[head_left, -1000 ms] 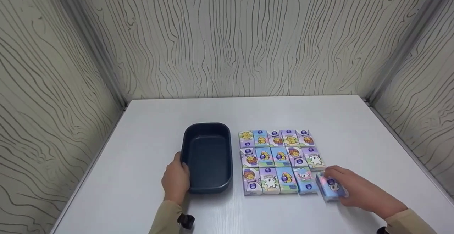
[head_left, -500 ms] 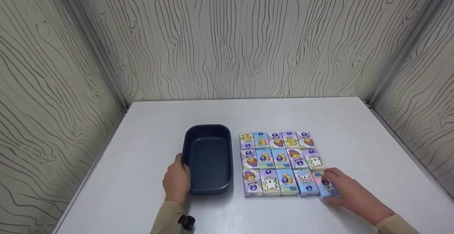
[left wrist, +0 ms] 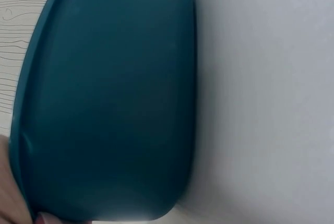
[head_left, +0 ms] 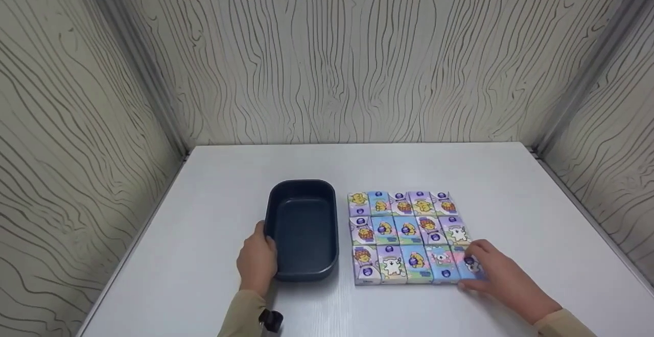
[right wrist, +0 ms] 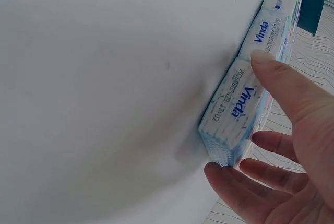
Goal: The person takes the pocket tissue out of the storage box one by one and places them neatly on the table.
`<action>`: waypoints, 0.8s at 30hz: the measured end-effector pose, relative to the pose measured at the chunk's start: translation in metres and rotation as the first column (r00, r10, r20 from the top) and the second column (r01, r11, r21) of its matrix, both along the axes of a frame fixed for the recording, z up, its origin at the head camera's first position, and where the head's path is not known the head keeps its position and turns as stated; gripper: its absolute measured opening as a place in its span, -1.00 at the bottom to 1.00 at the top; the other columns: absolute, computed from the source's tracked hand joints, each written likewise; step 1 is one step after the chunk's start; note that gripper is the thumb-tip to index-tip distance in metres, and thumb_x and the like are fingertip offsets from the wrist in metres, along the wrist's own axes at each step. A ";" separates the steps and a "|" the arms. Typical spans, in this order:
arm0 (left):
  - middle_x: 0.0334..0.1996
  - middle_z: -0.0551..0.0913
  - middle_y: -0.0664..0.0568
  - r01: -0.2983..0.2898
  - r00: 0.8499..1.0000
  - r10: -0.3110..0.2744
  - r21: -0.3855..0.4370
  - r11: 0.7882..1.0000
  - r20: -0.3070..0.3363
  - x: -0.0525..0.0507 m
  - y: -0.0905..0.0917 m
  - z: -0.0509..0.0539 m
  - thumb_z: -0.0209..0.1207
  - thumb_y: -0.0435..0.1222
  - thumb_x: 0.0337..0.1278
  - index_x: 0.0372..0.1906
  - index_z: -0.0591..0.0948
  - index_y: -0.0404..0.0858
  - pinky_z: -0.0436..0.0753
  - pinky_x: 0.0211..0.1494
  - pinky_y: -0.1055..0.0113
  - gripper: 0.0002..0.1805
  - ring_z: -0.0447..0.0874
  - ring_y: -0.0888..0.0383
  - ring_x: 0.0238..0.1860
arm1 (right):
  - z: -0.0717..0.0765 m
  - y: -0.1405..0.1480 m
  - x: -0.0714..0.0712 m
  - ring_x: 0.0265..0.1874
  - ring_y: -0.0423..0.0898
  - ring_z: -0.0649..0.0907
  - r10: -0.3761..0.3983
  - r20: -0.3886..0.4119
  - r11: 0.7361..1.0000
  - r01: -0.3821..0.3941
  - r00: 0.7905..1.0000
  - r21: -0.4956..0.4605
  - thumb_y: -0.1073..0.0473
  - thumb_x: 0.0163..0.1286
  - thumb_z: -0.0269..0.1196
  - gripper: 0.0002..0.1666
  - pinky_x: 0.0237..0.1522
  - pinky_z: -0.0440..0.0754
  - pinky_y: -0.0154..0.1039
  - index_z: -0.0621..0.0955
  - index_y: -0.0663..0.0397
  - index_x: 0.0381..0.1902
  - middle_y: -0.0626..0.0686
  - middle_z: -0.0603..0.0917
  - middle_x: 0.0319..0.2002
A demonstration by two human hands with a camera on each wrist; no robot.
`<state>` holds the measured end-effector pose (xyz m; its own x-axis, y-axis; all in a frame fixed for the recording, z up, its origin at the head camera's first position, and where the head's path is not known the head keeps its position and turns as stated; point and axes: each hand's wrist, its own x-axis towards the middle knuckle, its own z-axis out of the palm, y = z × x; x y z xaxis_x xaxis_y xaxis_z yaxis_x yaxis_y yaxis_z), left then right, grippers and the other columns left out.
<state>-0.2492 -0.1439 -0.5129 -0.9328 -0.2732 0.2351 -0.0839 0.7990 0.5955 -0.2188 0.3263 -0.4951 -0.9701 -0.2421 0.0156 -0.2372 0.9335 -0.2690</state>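
Note:
A deep dark blue plastic tray [head_left: 305, 235] with rounded corners stands on the table, and my left hand [head_left: 257, 263] grips its left wall near the front. Part of that hand shows at the lower left in the left wrist view, against the tray's rim [left wrist: 18, 130]. Right of the tray, pocket tissue packs [head_left: 409, 230] with cartoon prints lie flat in three rows. My right hand [head_left: 506, 275] holds the front row's rightmost tissue pack [head_left: 467, 265]. In the right wrist view the thumb touches the packs' front side, and fingertips [right wrist: 219, 174] touch the end pack's outer edge.
The white table [head_left: 230, 173] has a wood-patterned wall [head_left: 327, 61] at its back and more panels at both sides. A narrow gap separates the tray from the packs.
My right hand has brought the last tissue pack leftward and down against its neighbour, straightening the front row. The left hand still grips the tray in place.

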 end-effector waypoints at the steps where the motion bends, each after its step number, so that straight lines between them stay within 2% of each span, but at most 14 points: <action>1: -0.16 0.66 -0.31 -0.001 1.000 0.001 0.001 1.000 0.002 0.000 0.000 0.000 0.04 -0.39 0.29 0.23 0.44 -0.37 0.58 -0.45 0.05 -0.58 0.69 -0.13 -0.37 | 0.000 0.000 0.000 0.07 0.20 0.52 0.002 0.001 1.000 -0.002 1.000 -0.005 -0.20 -0.14 0.52 -0.26 0.06 0.48 0.10 0.54 0.06 -0.07 0.14 0.46 0.07; 7: -0.14 0.66 -0.31 -0.002 1.000 0.002 0.002 1.000 0.012 -0.001 0.001 0.001 0.04 -0.38 0.30 0.24 0.44 -0.36 0.60 -0.39 0.01 -0.58 0.69 -0.17 -0.31 | 0.000 0.001 0.000 0.08 0.20 0.52 0.008 0.001 1.000 -0.008 1.000 -0.024 -0.17 -0.11 0.52 -0.27 0.06 0.48 0.11 0.53 0.07 -0.05 0.14 0.46 0.09; 12: -0.13 0.65 -0.32 -0.001 1.000 0.001 0.012 1.000 0.013 -0.003 0.003 0.004 0.03 -0.38 0.30 0.24 0.43 -0.36 0.60 -0.36 -0.01 -0.57 0.68 -0.18 -0.28 | 0.001 0.003 0.001 0.08 0.19 0.52 -0.022 0.015 0.999 0.022 1.000 -0.034 -0.17 -0.11 0.52 -0.26 0.06 0.47 0.14 0.53 0.06 -0.03 0.14 0.46 0.09; 16: -0.18 0.66 -0.33 -0.004 1.000 0.004 -0.006 1.000 0.010 -0.003 0.002 0.005 0.04 -0.38 0.28 0.23 0.44 -0.38 0.59 -0.41 -0.02 -0.57 0.68 -0.19 -0.33 | 0.003 0.005 0.003 0.05 0.14 0.53 -0.025 0.011 1.000 0.025 1.000 -0.018 -0.26 -0.09 0.48 -0.23 0.04 0.49 0.13 0.54 0.06 -0.03 0.13 0.47 0.07; 19: -0.22 0.66 -0.33 -0.004 1.000 0.004 -0.015 1.000 0.011 -0.003 0.002 0.004 0.05 -0.38 0.27 0.22 0.44 -0.38 0.58 -0.44 -0.01 -0.58 0.68 -0.18 -0.38 | 0.007 0.005 0.005 0.06 0.18 0.53 -0.034 0.014 0.999 0.034 0.999 -0.004 -0.35 -0.05 0.41 -0.20 0.02 0.50 0.15 0.54 0.08 -0.02 0.15 0.47 0.08; 24: -0.18 0.66 -0.31 0.005 1.000 -0.005 -0.007 1.000 0.010 -0.003 0.000 0.005 0.07 -0.33 0.30 0.20 0.46 -0.39 0.60 -0.40 0.00 -0.59 0.69 -0.17 -0.33 | 0.016 0.006 0.006 0.07 0.22 0.52 -0.040 -0.036 0.999 0.039 0.999 -0.014 -0.26 0.05 0.41 -0.24 0.00 0.50 0.17 0.55 0.16 0.03 0.18 0.47 0.10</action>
